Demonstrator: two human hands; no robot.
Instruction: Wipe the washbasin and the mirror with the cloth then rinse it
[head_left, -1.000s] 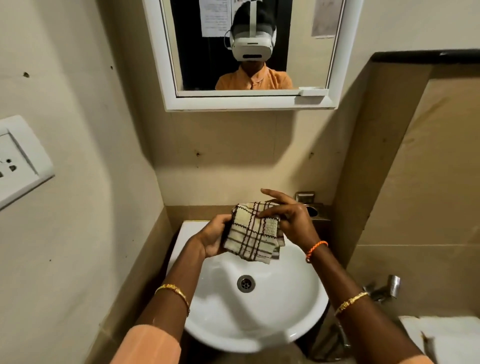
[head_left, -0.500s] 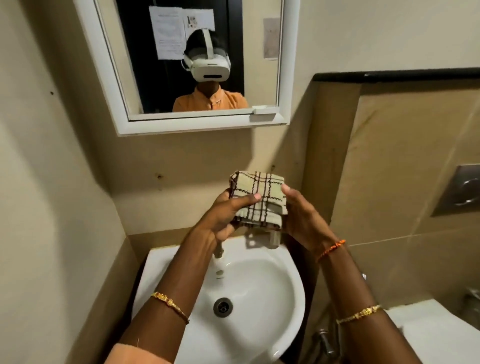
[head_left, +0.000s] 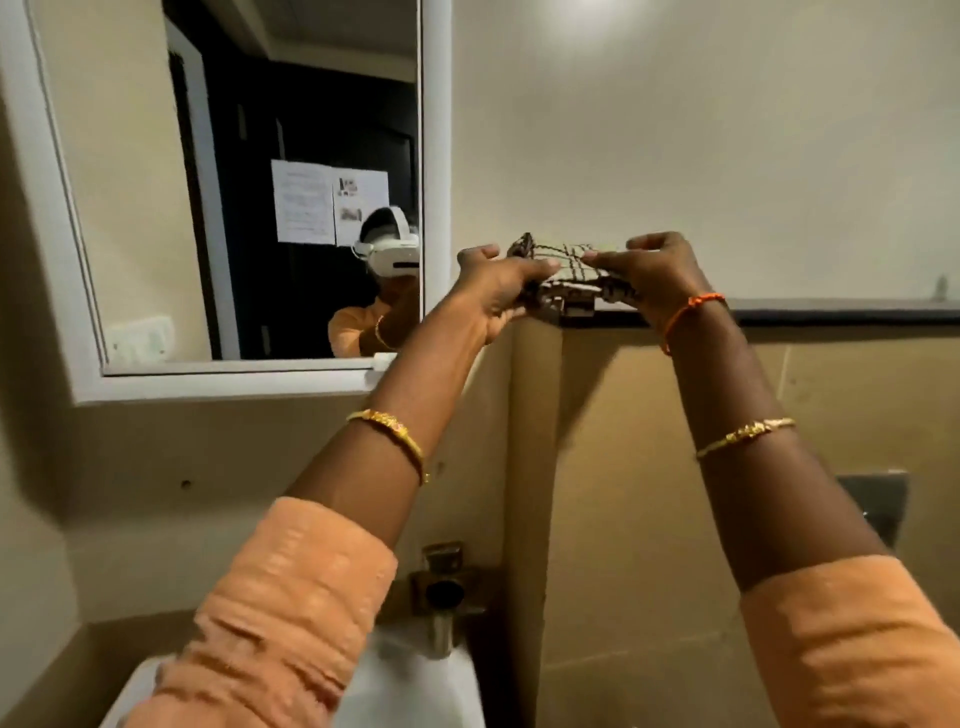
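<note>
A folded beige cloth (head_left: 563, 270) with dark check lines is held up at the dark ledge (head_left: 831, 316) on the right wall. My left hand (head_left: 496, 288) grips its left side, thumb on top. My right hand (head_left: 649, 275) pinches its right side. The white-framed mirror (head_left: 249, 208) hangs at the upper left, to the left of both hands. Only a corner of the white washbasin (head_left: 415, 686) shows at the bottom, mostly hidden by my left sleeve.
A metal tap (head_left: 441, 592) stands on the wall above the basin. A metal flush plate (head_left: 878, 504) sits on the tan panel at the right. Beige walls close in on the left and behind.
Both hands have lifted the folded cloth from above the basin up to the ledge on the right, and the view has tilted up with them.
</note>
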